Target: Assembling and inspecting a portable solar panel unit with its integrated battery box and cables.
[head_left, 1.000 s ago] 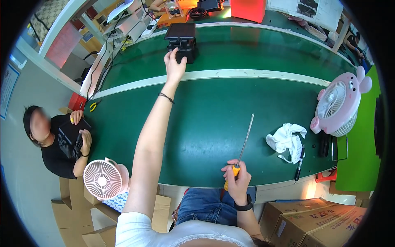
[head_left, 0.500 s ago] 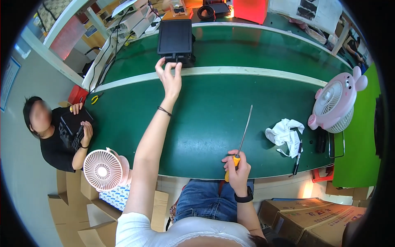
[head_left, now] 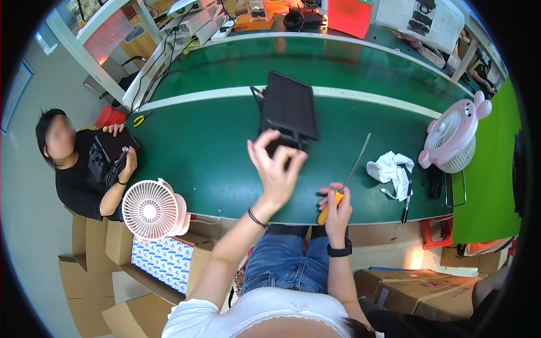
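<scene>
- Left hand (head_left: 274, 169) grip clamped on the flat black rectangular device (head_left: 289, 112), lifted off the green surface (head_left: 197, 163)
- Right hand (head_left: 336, 209) fist closed around the yellow-handled long-shaft screwdriver (head_left: 344, 180); best to support the device's underside before bringing the tip in

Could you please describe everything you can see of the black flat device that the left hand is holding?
The black flat device is a thin rectangular panel, dark and matte, with a thicker edge or bracket at its near end. It is lifted above the green table, tilted with its broad face toward the camera. The left hand grips its near lower edge with the fingertips. Nothing else touches it.
</scene>
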`<state>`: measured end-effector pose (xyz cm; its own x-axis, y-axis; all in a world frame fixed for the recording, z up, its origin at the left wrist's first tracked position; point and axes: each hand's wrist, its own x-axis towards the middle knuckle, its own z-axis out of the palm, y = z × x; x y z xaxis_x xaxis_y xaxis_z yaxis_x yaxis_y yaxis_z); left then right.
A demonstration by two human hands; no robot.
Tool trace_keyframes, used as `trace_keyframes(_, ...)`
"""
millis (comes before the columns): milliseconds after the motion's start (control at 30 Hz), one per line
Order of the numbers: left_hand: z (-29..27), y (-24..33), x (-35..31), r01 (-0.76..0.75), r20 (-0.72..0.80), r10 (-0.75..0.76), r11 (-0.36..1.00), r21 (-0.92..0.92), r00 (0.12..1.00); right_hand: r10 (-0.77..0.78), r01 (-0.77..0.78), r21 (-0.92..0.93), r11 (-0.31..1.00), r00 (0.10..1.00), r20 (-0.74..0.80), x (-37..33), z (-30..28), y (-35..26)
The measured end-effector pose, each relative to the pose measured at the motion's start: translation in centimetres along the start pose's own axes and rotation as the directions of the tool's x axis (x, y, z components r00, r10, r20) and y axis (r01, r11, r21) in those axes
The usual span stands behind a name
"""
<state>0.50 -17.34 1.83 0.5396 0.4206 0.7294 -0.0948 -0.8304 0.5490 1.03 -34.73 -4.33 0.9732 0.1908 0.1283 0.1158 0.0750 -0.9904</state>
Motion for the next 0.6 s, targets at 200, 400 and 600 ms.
trace_keyframes(200,-4.0,6.1,-5.4,-0.256,0.155,0.297,0.936,-0.24,0.942,-0.228,0.216,-0.075,0.973,0.945,-0.234,0.0,-1.9,6.5)
trace_keyframes(400,-3.5,-0.4,2.6,-0.109,0.012,0.127,0.897,-0.428,0.992,0.022,0.005,0.476,0.88,0.998,-0.051,0.5,-2.7,3.6)
trace_keyframes(600,-5.2,-4.6,5.9,0.218,0.65,0.314,0.768,-0.603,0.692,0.003,0.035,0.465,0.884,0.997,-0.081,0.0,-2.4,2.4)
